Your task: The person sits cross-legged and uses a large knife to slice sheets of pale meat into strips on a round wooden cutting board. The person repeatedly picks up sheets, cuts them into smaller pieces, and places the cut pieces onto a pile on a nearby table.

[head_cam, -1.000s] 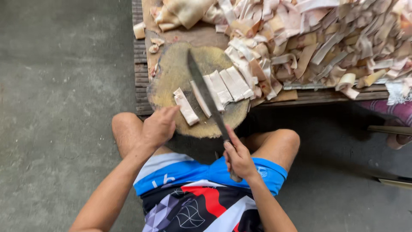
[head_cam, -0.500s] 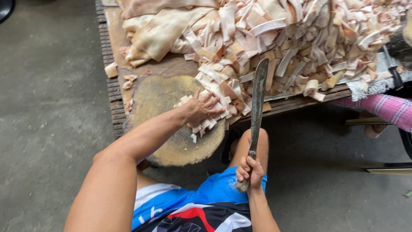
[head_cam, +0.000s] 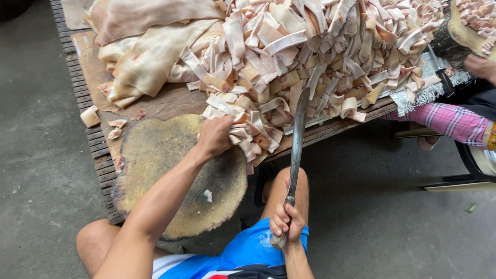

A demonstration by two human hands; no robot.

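Note:
My left hand (head_cam: 216, 135) reaches over a round wooden chopping block (head_cam: 165, 175) and presses against cut pale strips at the near edge of a big pile of strips (head_cam: 310, 51). My right hand (head_cam: 285, 223) grips the handle of a long cleaver (head_cam: 297, 135) near my lap, its blade pointing up and away toward the pile. The block's top is bare except for one small white scrap (head_cam: 207, 195).
Large uncut pale sheets (head_cam: 150, 46) lie at the back left on the low wooden slat table (head_cam: 93, 139). Another person's pink plaid sleeve (head_cam: 449, 121) and a second block with pieces (head_cam: 465, 26) are at the right. Concrete floor surrounds.
The cut strips that lay on the block have been pushed off to the pile by my left hand. The cleaver was lifted off the block and swung to the right.

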